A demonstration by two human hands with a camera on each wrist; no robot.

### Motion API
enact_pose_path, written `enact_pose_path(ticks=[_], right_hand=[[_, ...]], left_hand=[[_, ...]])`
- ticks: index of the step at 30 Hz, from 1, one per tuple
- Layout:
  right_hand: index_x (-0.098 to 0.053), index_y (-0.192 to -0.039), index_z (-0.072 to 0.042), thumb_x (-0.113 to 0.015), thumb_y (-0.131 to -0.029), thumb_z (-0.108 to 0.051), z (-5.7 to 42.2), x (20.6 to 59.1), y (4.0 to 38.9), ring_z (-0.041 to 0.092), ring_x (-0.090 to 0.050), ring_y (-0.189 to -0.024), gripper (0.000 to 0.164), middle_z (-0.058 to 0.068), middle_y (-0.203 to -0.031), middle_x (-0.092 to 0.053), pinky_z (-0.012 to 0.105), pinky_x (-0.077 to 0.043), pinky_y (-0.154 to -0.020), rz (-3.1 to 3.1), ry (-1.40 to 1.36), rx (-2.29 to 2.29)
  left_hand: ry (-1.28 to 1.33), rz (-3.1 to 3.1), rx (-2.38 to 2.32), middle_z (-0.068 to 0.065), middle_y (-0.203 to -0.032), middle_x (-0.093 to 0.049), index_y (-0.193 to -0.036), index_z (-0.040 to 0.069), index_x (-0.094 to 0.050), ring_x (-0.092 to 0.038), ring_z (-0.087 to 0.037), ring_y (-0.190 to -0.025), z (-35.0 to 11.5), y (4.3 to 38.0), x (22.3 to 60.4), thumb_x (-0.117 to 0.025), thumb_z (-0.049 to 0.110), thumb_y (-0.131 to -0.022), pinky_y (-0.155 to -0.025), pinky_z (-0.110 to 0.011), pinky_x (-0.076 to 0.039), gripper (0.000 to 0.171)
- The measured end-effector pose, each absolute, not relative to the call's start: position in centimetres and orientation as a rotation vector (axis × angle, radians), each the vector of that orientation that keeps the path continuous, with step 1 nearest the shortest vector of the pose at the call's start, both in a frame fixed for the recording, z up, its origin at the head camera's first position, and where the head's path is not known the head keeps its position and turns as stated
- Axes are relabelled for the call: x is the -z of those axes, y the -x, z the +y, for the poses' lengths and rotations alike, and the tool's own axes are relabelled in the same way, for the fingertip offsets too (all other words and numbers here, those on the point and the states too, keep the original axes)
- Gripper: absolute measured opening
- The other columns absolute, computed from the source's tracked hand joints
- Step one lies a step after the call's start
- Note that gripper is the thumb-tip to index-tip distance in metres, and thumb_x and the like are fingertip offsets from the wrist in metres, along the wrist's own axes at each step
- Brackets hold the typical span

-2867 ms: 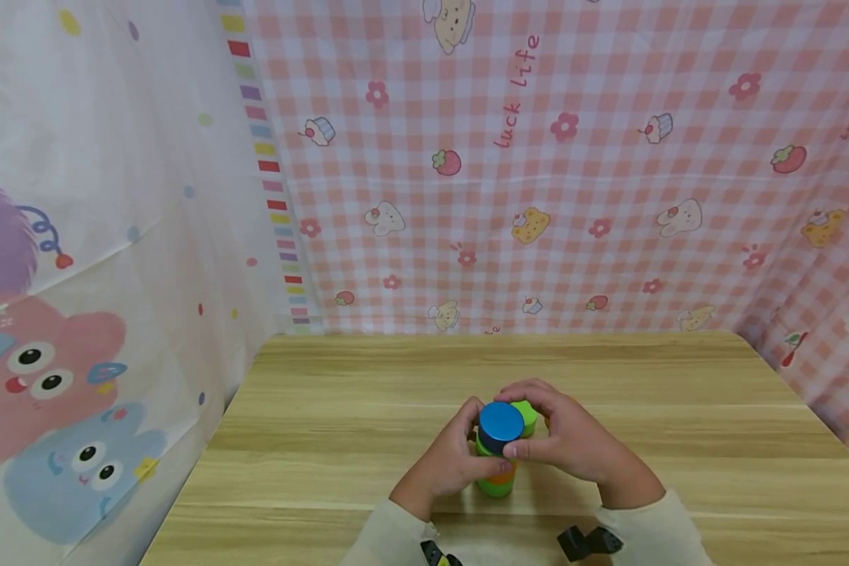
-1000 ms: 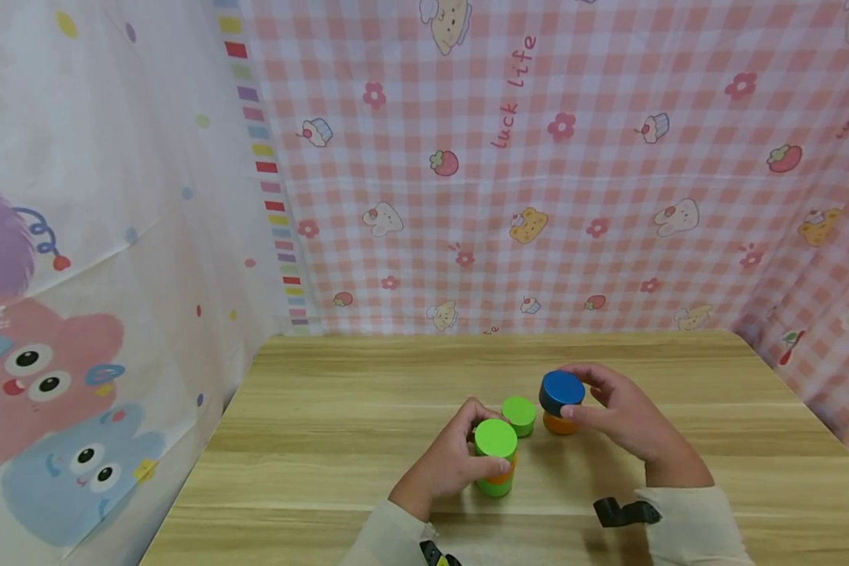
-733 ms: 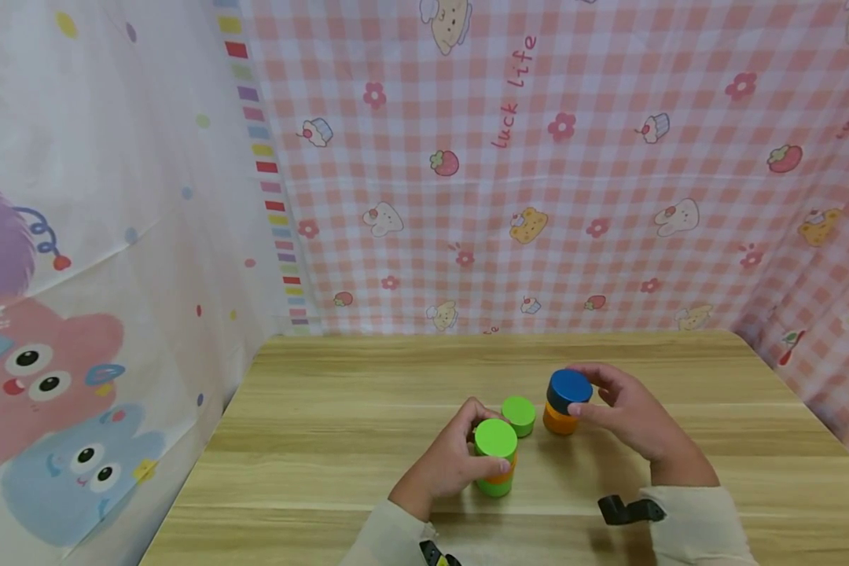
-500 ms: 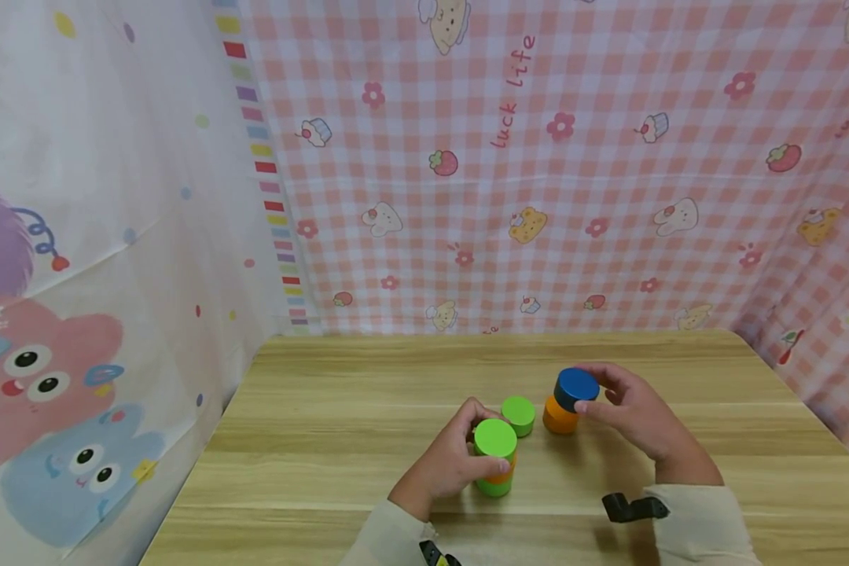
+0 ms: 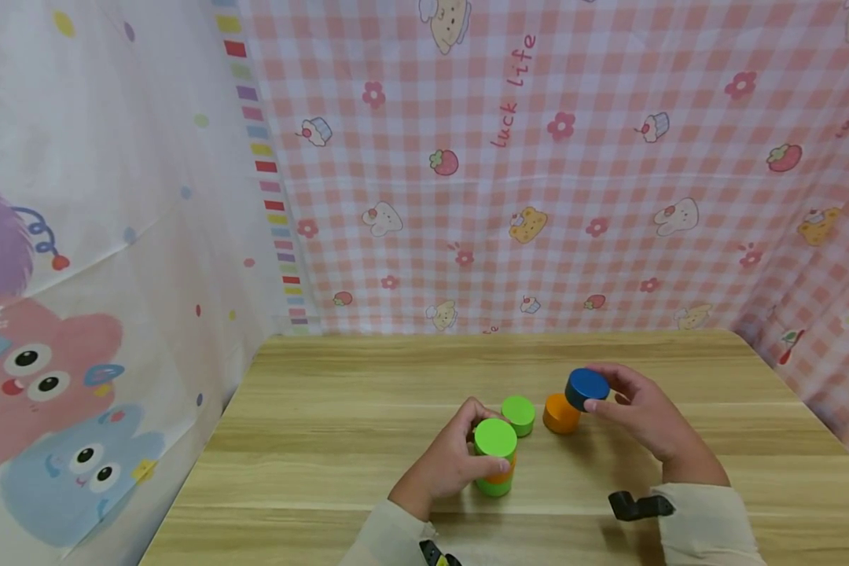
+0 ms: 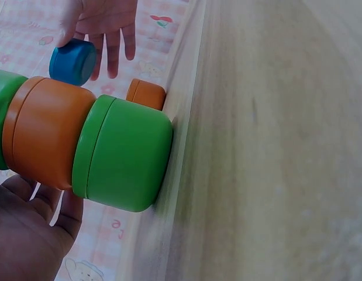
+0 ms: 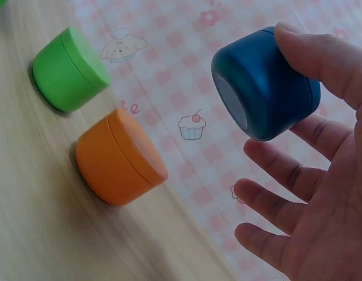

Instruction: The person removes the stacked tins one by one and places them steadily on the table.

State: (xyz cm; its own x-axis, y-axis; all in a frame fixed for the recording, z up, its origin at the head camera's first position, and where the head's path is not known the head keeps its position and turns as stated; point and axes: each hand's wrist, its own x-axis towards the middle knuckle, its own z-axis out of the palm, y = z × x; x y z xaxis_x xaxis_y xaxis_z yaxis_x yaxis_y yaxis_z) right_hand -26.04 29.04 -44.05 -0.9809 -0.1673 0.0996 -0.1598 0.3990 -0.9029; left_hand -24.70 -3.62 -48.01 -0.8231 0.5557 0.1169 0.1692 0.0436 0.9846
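Observation:
Three small lidded jars stand stacked upright: a green top one (image 5: 496,439), an orange middle one (image 6: 49,129) and a green bottom one (image 6: 125,153). My left hand (image 5: 447,456) grips this stack, thumb in front and fingers behind. My right hand (image 5: 647,417) pinches a blue lidded jar (image 7: 262,85) between thumb and index finger, the other fingers spread. That jar is held in the air, just right of and above a single orange jar (image 5: 561,414). Another single green jar (image 5: 518,415) sits behind the stack, left of the orange one.
The wooden tabletop (image 5: 325,440) carries the jars. A pink checked cloth (image 5: 538,181) hangs behind it, and a white cartoon cloth (image 5: 148,275) hangs at the left. Black wrist mounts (image 5: 640,505) sit at the sleeves.
The blue jar was on the stack between both hands; my right hand has carried it right, over and past the single orange jar. My left hand stays on the stack.

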Motion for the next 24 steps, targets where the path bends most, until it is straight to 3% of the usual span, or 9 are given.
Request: enact_pose_path(ticks=[4, 8, 10, 17, 22, 24], right_hand=[[-0.053, -0.147, 0.001, -0.075, -0.099, -0.022, 29.3, 44.3, 26.1, 0.04, -0.042, -0.141, 0.058, 0.028, -0.147, -0.054, 0.077, -0.025, -0.115, 2.614, 0.283, 1.71], [-0.053, -0.147, 0.002, -0.076, -0.099, -0.023, 29.6, 44.6, 26.1, 0.022, -0.05, -0.129, 0.058, 0.028, -0.145, -0.055, 0.075, -0.027, -0.116, 2.629, 0.254, 1.71], [-0.052, -0.147, 0.001, -0.076, -0.099, -0.023, 29.7, 44.8, 26.2, 0.019, -0.051, -0.126, 0.059, 0.027, -0.144, -0.055, 0.074, -0.027, -0.116, 2.635, 0.243, 1.706], [-0.049, -0.151, 0.0, -0.072, -0.102, -0.025, 30.4, 45.5, 26.3, 0.046, -0.044, -0.14, 0.06, 0.028, -0.149, -0.051, 0.062, -0.038, -0.109, 2.608, 0.198, 1.703], [-0.046, -0.153, 0.0, -0.072, -0.102, -0.027, 30.7, 45.9, 26.4, 0.049, -0.042, -0.142, 0.063, 0.029, -0.152, -0.049, 0.061, -0.039, -0.11, 2.61, 0.158, 1.69], [-0.047, -0.153, 0.0, -0.071, -0.102, -0.028, 30.8, 46.1, 26.5, 0.047, -0.044, -0.14, 0.063, 0.029, -0.15, -0.05, 0.053, -0.042, -0.109, 2.631, 0.146, 1.671]], left_hand=[[-0.736, 2.031, -1.84, 0.003, -0.137, -0.059, -0.122, 0.016, -0.05, -0.058, -0.018, -0.121, -3.6, 24.7, 48.0, -0.082, 0.012, -0.09, -0.103, -0.034, -0.05, 0.045], [-0.738, 2.027, -1.84, 0.001, -0.138, -0.059, -0.122, 0.015, -0.05, -0.058, -0.017, -0.121, -3.6, 24.7, 48.0, -0.081, 0.012, -0.09, -0.103, -0.034, -0.05, 0.045], [-0.743, 2.022, -1.842, -0.001, -0.139, -0.058, -0.122, 0.014, -0.05, -0.058, -0.017, -0.121, -3.6, 24.7, 48.0, -0.081, 0.012, -0.09, -0.103, -0.034, -0.05, 0.045], [-0.752, 2.018, -1.841, -0.005, -0.139, -0.058, -0.121, 0.01, -0.049, -0.057, -0.016, -0.121, -3.6, 24.8, 48.0, -0.08, 0.01, -0.09, -0.103, -0.032, -0.049, 0.044], [-0.755, 2.026, -1.837, 0.0, -0.138, -0.059, -0.121, 0.013, -0.049, -0.057, -0.017, -0.122, -3.6, 24.8, 48.1, -0.08, 0.012, -0.09, -0.104, -0.035, -0.049, 0.044], [-0.758, 2.028, -1.839, 0.002, -0.137, -0.059, -0.121, 0.014, -0.049, -0.057, -0.017, -0.122, -3.6, 24.7, 48.1, -0.08, 0.012, -0.09, -0.104, -0.035, -0.049, 0.044]])
